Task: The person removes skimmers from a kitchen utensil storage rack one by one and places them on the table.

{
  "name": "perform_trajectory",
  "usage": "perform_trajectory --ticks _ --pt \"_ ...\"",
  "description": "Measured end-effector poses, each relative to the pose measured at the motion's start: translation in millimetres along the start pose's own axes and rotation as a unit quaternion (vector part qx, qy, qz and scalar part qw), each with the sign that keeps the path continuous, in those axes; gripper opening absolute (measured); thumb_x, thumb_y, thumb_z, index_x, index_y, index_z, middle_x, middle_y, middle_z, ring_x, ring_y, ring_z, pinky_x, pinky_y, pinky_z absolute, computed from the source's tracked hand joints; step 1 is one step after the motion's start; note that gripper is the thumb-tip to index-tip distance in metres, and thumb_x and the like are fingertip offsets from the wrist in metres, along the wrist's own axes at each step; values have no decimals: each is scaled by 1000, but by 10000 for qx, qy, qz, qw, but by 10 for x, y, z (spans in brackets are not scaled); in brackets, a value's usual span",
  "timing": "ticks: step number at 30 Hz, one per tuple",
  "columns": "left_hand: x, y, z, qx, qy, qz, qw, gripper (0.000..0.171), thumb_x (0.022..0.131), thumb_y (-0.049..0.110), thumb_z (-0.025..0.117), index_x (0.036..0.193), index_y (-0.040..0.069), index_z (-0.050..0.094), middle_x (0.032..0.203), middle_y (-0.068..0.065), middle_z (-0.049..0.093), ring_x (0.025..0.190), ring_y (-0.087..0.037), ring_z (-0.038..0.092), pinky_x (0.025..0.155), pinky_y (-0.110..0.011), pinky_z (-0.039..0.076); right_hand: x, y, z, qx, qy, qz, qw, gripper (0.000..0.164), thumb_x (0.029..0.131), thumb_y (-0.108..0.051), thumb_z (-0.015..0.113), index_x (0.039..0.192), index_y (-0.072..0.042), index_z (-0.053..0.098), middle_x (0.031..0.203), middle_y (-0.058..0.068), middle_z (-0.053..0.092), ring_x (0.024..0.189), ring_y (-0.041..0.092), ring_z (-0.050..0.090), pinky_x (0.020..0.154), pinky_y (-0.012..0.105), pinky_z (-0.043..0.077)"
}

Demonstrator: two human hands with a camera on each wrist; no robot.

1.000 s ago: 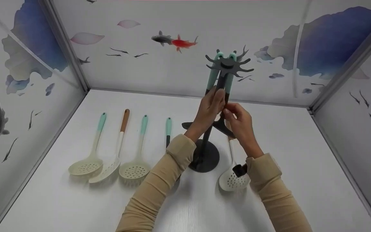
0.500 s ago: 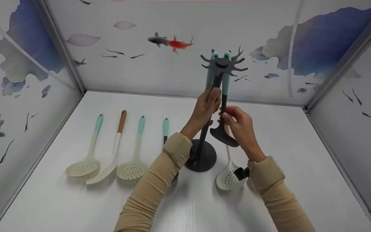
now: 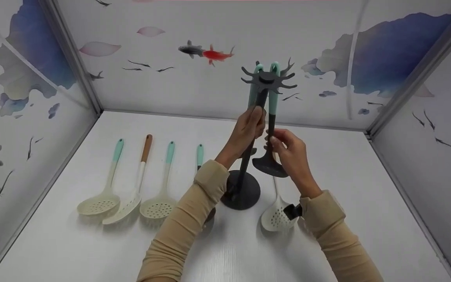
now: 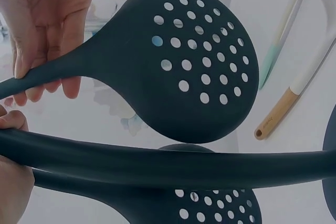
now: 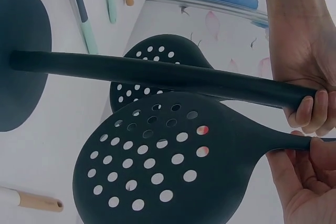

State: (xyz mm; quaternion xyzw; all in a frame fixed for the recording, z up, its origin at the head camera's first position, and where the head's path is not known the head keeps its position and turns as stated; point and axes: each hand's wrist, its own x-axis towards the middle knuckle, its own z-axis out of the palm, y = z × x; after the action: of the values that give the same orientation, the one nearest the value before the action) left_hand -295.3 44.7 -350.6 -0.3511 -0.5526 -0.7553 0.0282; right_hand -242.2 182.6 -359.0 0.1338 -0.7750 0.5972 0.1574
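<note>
My left hand grips the pole of a black utensil stand with a round base and a ring of curved hooks on top. Beside it, my right hand pinches the black shaft of a skimmer, whose mint handle reaches up to the hooks. In the left wrist view this skimmer's holed black head faces the camera. A second black skimmer hangs on the pole's other side, its mint handle also at the hooks and its head mostly hidden in the head view.
On the white table, cream skimmers and a brown-handled slotted spoon lie to the left. A mint-handled black utensil lies partly under my left sleeve. Another pale slotted utensil lies right of the base. Printed walls enclose the table.
My right hand and the skimmer have come slightly down, and the skimmer hangs straighter. My left hand's fingers have curled round the pole. The head view has shifted a little.
</note>
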Motion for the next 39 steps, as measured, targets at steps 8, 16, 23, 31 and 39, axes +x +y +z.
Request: perform_trajectory --ticks 8,16,23,31,39 --pt "28 -46 -24 -771 -60 45 9970 56 85 64 46 70 11 42 53 6 32 46 -12 28 44 -25 21 -27 -2 -42 -529 97 -105 9985 20 92 0 52 110 5 61 95 19 64 82 19 65 72 20 53" --pt "58 -49 -41 -937 -158 113 9954 59 83 67 48 66 11 41 51 5 30 44 -13 25 42 -26 20 -76 -12 -111 -1317 449 -338 9897 20 93 -2 52 111 3 60 95 14 65 82 18 62 69 15 50" --pt "87 -48 -76 -1177 -385 148 9922 55 83 66 49 69 12 45 50 7 32 43 -10 28 41 -25 22 -73 -23 -256 -1251 633 -212 9899 20 93 -4 52 112 3 59 96 14 64 80 15 64 73 15 51" --pt "115 -44 -162 -1536 -696 -30 9857 52 84 64 49 69 14 47 50 7 31 42 -10 27 39 -27 19 -147 87 -581 -803 926 -39 9924 25 93 -6 54 116 4 57 99 16 60 81 8 64 76 18 53" --pt "146 -26 -184 -1806 -1117 -165 9770 49 87 61 48 69 15 48 50 6 30 42 -12 24 38 -26 20 -265 439 -1036 -1620 1268 517 9773 30 93 -15 57 118 2 56 101 13 60 78 -3 56 70 10 49"
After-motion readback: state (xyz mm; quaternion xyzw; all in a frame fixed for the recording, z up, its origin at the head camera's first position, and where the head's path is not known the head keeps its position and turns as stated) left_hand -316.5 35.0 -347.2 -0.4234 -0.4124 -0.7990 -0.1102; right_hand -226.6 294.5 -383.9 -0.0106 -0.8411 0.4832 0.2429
